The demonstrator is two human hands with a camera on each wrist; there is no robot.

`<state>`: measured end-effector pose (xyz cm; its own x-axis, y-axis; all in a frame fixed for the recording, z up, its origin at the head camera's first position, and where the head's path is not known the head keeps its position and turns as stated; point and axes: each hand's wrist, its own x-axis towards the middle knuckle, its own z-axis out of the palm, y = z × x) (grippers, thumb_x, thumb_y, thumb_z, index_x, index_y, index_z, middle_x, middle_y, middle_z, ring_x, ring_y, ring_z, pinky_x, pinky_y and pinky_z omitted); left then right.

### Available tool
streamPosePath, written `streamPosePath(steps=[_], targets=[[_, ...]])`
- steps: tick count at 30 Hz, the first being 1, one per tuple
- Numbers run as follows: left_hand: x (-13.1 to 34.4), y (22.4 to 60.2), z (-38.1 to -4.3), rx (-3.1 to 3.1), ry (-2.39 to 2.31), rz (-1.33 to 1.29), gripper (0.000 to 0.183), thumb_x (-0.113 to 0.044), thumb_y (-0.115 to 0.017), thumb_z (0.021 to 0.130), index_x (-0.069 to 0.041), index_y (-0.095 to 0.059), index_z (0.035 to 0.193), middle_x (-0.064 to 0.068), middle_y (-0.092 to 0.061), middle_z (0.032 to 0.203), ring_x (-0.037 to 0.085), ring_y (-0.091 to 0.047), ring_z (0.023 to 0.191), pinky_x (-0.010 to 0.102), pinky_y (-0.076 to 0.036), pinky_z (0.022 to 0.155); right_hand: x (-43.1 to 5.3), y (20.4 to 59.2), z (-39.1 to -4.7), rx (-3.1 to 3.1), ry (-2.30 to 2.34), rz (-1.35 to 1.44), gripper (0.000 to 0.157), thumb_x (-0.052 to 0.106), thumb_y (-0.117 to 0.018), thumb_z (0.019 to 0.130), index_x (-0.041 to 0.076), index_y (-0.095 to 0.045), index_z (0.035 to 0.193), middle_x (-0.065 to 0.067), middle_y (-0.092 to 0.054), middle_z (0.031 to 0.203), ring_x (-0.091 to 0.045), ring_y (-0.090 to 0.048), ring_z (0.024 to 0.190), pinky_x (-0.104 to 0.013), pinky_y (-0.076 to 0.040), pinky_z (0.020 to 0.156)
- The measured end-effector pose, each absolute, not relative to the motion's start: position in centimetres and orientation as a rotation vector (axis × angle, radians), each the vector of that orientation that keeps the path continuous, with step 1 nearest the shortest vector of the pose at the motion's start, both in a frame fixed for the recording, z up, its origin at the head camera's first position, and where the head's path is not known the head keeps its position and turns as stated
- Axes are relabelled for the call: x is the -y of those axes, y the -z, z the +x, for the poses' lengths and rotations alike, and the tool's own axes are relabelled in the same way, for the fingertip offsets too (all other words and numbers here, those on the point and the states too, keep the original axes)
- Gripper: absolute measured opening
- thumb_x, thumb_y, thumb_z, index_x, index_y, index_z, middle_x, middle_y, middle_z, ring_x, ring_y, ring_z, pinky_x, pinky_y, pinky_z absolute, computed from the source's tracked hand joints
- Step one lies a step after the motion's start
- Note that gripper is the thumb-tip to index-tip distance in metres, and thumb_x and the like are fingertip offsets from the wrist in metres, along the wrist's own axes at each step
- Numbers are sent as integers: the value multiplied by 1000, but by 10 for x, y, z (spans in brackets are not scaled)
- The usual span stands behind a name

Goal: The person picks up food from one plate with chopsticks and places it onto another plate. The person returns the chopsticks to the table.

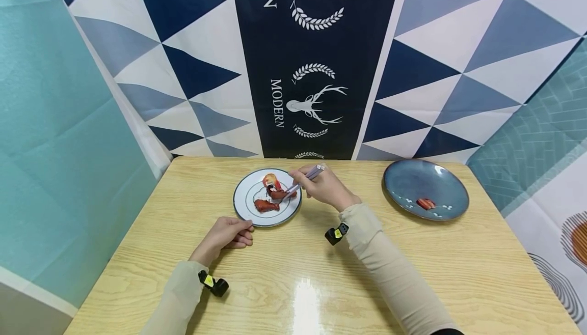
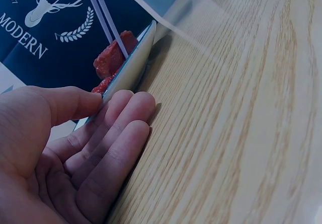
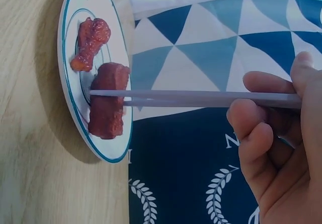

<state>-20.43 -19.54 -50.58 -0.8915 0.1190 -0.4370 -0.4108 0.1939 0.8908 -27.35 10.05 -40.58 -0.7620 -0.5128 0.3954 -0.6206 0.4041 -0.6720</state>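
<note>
My right hand holds a pair of pale purple chopsticks over a white plate with a blue rim. Their tips lie against a reddish-brown block of meat on that plate, one tip across its face; the other tip is partly hidden. Closer to me on the plate is a glazed chicken drumstick, and behind the meat an orange-and-red piece of food whose kind I cannot tell. With thumb above and fingers below, my left hand pinches the plate's near-left rim.
To the right on the wooden table stands a larger dark blue plate with a small red-and-white striped piece of food on it. A patterned cloth hangs along the table's back edge.
</note>
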Motion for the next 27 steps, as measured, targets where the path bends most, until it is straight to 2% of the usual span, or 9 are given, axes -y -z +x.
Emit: streamPosePath(steps=[5, 12, 16, 19, 22, 25, 27], targets=[[196, 506, -204, -2068, -1741, -260, 31, -26, -64, 103, 4, -74, 101, 3, -74, 76, 9, -72, 63, 22, -63, 62, -99, 409, -275, 2501, -1246, 1010, 30, 29, -59, 106, 11, -78, 93, 0, -61, 57, -8, -55, 44, -25, -43, 43], [196, 507, -205, -2070, -1737, -259, 32, -26, -64, 103, 4, -74, 102, 3, -74, 76, 10, -72, 63, 22, -63, 62, -98, 412, -275, 2473, -1234, 1041, 27, 27, -61, 106, 12, -78, 91, 2, -64, 61, -7, -54, 44, -24, -44, 46], [195, 506, -205, -2071, -1738, -258, 31, -26, -64, 103, 4, -74, 102, 3, -74, 76, 9, -72, 63, 22, -63, 62, -99, 411, -273, 2494, -1254, 1046, 24, 26, -63, 105, 11, -79, 92, -6, -75, 79, -10, -56, 45, -25, -46, 46], [195, 506, -205, -2071, -1739, -261, 31, -26, -64, 103, 4, -74, 102, 4, -74, 76, 10, -72, 63, 22, -63, 62, -100, 410, -271, 2526, -1264, 1031, 24, 26, -64, 104, 12, -80, 93, -9, -78, 94, -14, -59, 46, -25, -48, 46], [194, 506, -205, -2071, -1738, -269, 31, -26, -64, 103, 3, -74, 101, 4, -74, 76, 10, -72, 63, 22, -63, 62, -100, 409, -270, 2559, -1239, 1010, 26, 31, -64, 104, 15, -79, 88, -4, -76, 83, -15, -59, 47, -26, -46, 46], [194, 506, -204, -2077, -1737, -272, 31, -26, -64, 102, 3, -74, 101, 4, -74, 77, 10, -72, 63, 23, -64, 62, -101, 407, -269, 2563, -1223, 1011, 30, 34, -65, 103, 16, -77, 83, 4, -68, 68, -12, -57, 46, -26, -43, 46], [195, 507, -204, -2083, -1736, -273, 31, -26, -64, 102, 3, -74, 101, 4, -74, 77, 10, -72, 63, 23, -64, 62, -101, 407, -269, 2554, -1230, 1026, 31, 35, -65, 103, 13, -77, 84, 7, -64, 64, -10, -56, 46, -26, -43, 45]])
